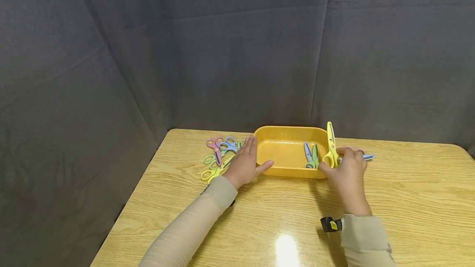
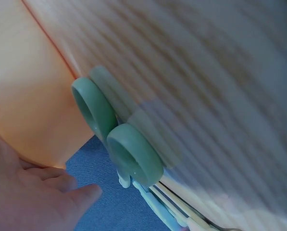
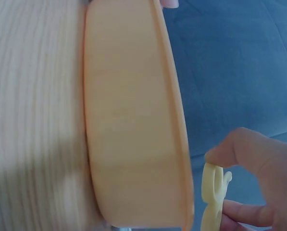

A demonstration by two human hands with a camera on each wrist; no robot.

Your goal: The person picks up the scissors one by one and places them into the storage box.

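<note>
My right hand (image 1: 346, 174) pinches a pair of yellow scissors (image 1: 331, 145) by the handle loops at the right end of a yellow plastic tray (image 1: 282, 172), blades pointing up. In the right wrist view the thumb and fingers are on the yellow loops, beside the tray's rim. My left hand (image 1: 243, 166) lies with straight fingers along the tray's left end, thumb over the front rim. Inside the tray, towards the right, are blue scissors (image 1: 307, 151) and green scissors (image 1: 315, 155), their handles partly hidden by the front wall.
Left of the tray lies a pile of scissors: pink (image 1: 215, 147), blue (image 1: 229, 145), green (image 1: 209, 159) and yellow (image 1: 211, 174). Behind my right hand, blue scissors (image 1: 368, 157) and a pink handle partly show on the wooden table (image 1: 415, 193). A dark curtain (image 1: 237, 61) hangs behind the table.
</note>
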